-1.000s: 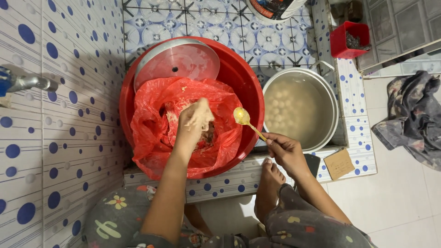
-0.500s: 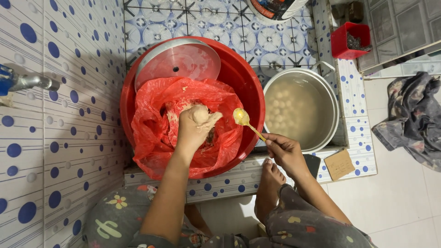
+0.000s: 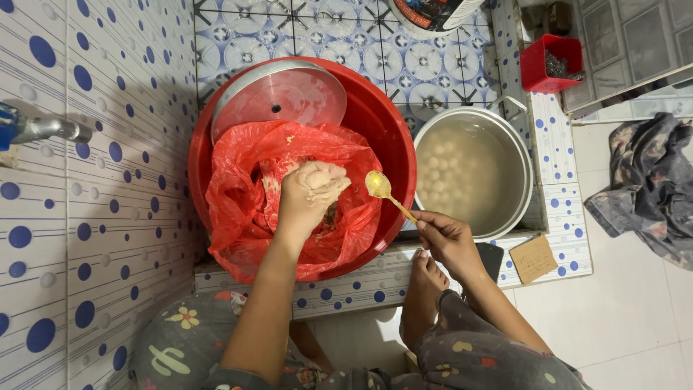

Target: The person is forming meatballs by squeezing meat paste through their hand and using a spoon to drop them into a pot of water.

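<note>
My left hand [image 3: 307, 198] is closed around a lump of pale paste [image 3: 317, 175], squeezing it above a red plastic bag [image 3: 238, 209] that lines a red basin [image 3: 382, 137]. Beside it, my right hand [image 3: 447, 238] pinches the handle of a yellow spoon [image 3: 381, 189], whose bowl is held close to the squeezed paste, over the basin's right side. To the right stands a metal pot [image 3: 473, 167] of cloudy water with several pale balls in it.
A round metal lid [image 3: 278, 94] leans in the back of the basin. A tap [image 3: 40, 130] juts from the dotted tile wall at left. A small red box [image 3: 552, 63], a crumpled cloth [image 3: 650, 188], a cardboard piece [image 3: 533, 258] and my bare foot [image 3: 424, 289] lie around.
My left hand has lifted out of the bag and squeezed the paste up through its fist. The spoon has stayed almost still beside it.
</note>
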